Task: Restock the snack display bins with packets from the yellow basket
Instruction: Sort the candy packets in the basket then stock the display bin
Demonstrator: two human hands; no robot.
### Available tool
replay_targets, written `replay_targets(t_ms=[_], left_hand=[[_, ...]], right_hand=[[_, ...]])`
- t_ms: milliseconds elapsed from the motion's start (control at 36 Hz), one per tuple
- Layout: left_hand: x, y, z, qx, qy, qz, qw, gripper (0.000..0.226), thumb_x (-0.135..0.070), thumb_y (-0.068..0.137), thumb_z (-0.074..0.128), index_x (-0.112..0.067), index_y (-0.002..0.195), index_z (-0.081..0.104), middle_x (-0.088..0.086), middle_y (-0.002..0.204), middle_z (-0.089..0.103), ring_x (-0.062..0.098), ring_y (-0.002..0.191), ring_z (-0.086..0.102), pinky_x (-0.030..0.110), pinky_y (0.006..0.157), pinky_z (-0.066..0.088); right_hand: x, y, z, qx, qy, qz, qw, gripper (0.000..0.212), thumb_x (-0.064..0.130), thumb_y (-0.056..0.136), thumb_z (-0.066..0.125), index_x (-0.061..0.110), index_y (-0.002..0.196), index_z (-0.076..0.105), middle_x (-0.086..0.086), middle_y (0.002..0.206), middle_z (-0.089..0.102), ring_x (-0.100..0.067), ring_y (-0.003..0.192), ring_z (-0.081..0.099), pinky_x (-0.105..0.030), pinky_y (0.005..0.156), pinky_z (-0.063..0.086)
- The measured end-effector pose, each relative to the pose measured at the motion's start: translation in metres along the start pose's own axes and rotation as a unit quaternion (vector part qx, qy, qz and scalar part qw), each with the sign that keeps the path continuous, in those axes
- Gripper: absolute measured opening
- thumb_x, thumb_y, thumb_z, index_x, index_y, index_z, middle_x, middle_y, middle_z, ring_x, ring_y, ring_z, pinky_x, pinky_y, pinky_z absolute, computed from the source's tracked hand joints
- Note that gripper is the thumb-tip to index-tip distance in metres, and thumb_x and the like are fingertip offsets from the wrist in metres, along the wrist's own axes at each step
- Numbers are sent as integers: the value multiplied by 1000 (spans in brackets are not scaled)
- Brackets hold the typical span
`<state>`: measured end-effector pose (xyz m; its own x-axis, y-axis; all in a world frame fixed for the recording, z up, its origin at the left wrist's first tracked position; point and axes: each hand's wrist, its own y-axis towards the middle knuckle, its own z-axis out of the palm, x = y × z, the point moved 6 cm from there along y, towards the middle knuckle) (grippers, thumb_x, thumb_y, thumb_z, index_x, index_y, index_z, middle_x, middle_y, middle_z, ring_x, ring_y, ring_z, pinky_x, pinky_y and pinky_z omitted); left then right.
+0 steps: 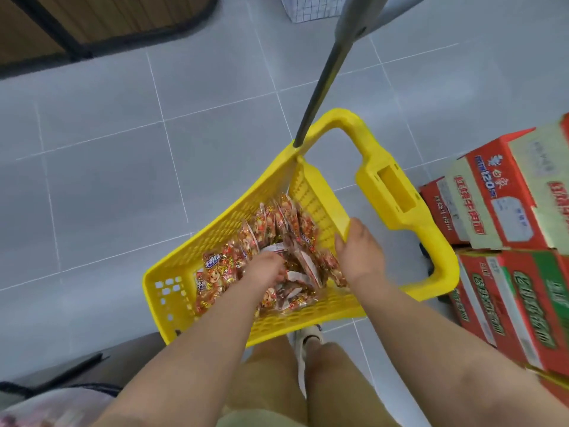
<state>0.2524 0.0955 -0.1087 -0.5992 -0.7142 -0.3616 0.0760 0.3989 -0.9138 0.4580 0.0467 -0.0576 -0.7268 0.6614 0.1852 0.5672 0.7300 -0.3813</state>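
Down on the floor [123, 149], the yellow basket [215, 223] holds a loose heap of packets [277, 226]. Your left hand [268, 269] is buried in the heap, fingers curled round a few; your right hand [360, 254] clamps the basket's rim, likely steadying it. Expect the packets to be light, crinkly and slippery, so scoop a bunch by their middles rather than pinching sealed edges.

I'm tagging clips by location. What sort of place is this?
Probably a shop aisle or stockroom: a yellow basket full of snack packets, stacked printed cartons beside it, and a tiled floor.
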Motion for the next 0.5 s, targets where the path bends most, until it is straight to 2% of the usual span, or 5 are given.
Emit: replay_targets(t_ms=[139,222,333,417,500], left_hand=[[6,19,37,42,39,-32,998,14,-21,93,56,-10,85,53,11,75,52,23,63,51,30,60,42],[19,25,55,78,65,-57,993,36,-37,90,60,-3,98,64,8,74,52,21,66,52,26,57,41],[25,34,69,68,65,-43,995,32,-46,89,59,-13,86,62,7,88,62,23,78,57,31,66,46],[22,40,74,52,54,-26,997,30,-43,92,57,-14,98,59,11,97,66,24,81,62,30,66,51],[20,43,73,43,40,-26,998,18,-28,97,51,-13,106,53,13,86,61,24,71,62,35,66,55]], right_hand=[[-1,2,4,-25,6,-14,1000,47,34,96,47,4,131,42,-16,118,56,-34,104,56,-42,75,44],[0,4,4,-34,10,-13,999,47,33,95,49,5,131,42,-16,119,56,-34,105,56,-42,75,44],[-2,4,6,-38,2,-11,999,47,34,95,48,6,132,42,-14,120,55,-33,106,56,-41,77,43],[-3,4,7,-39,-1,-11,999,48,34,95,48,7,133,41,-14,122,55,-32,107,55,-41,78,42],[-3,3,6,-47,2,-14,999,48,34,94,49,7,133,40,-14,122,55,-32,107,55,-40,77,42]])
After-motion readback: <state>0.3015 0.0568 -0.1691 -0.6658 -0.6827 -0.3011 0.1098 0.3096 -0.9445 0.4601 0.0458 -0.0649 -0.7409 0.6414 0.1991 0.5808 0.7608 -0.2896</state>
